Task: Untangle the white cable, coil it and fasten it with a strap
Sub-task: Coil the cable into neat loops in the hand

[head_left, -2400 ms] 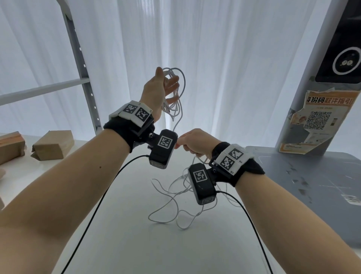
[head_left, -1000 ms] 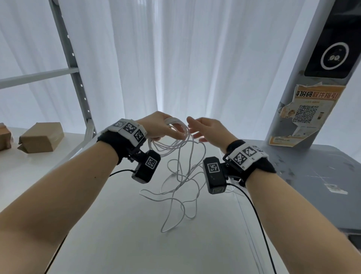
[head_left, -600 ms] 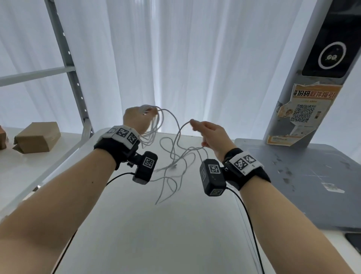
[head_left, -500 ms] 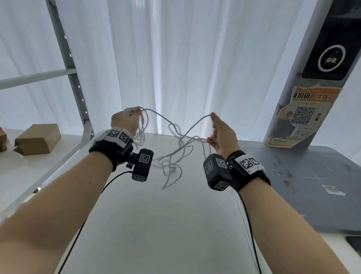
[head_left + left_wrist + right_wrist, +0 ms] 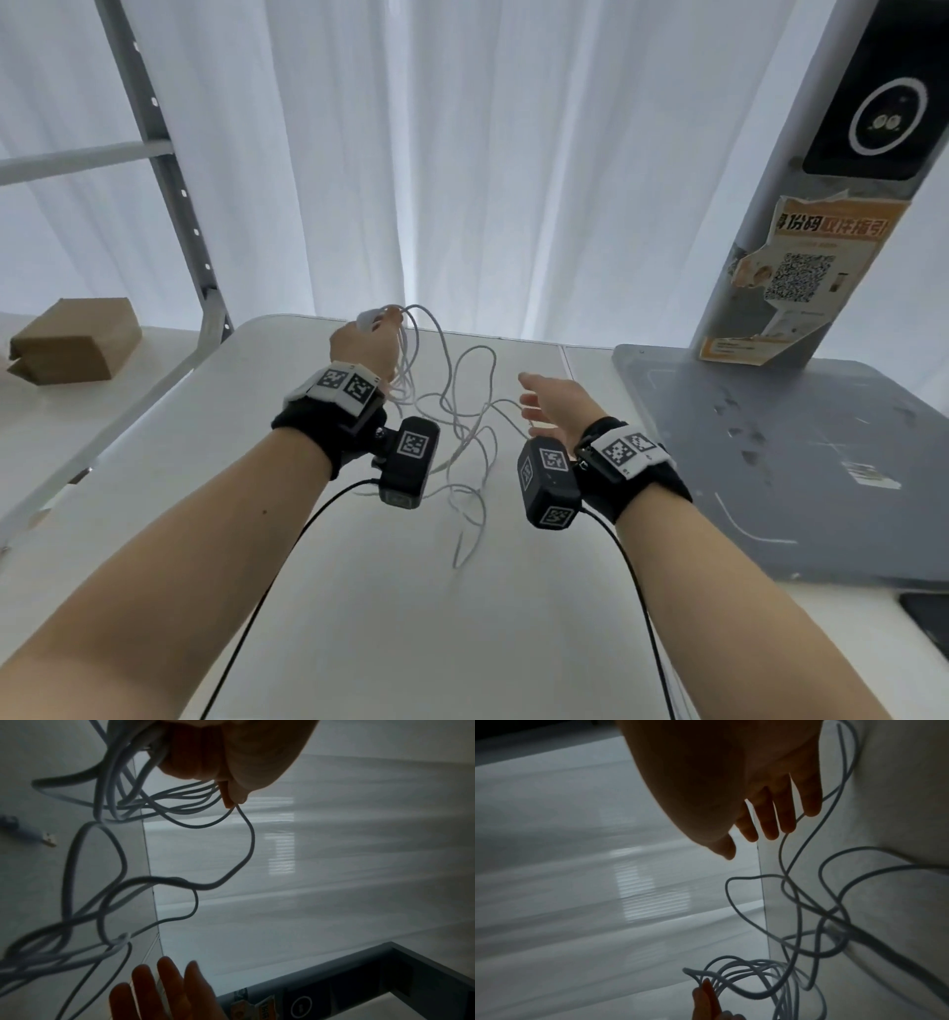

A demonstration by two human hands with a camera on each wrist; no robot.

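Your left hand (image 5: pixel 365 343) was closed around a gathered bunch of loops of the thin white cable (image 5: pixel 452 406), held up above the white tabletop (image 5: pixel 390 616) — I'd judge so that the loose tangle could hang free and show where strands crossed. From that fist the cable spilled down in open loops and crossings, its lowest strands trailing to the tabletop; in the left wrist view one metal-tipped connector end (image 5: pixel 49 838) dangled clear of the rest. Your right hand (image 5: pixel 554 406) was open, fingers straight and spread, holding nothing; strands ran just beside the fingertips (image 5: pixel 789 825), but I cannot tell whether they touched. It seemed poised to catch the next loop. The knot looked far from cleared, and no strap showed in any view. To your right stood a grey metal post (image 5: pixel 801 205) on a scuffed grey base plate (image 5: pixel 770 462), bearing a torn orange-and-white paper notice (image 5: pixel 801 272) with a QR code and Chinese characters too small to read surely — and above it a black panel with a white ring. A brown cardboard box (image 5: pixel 77 342) lay far left.
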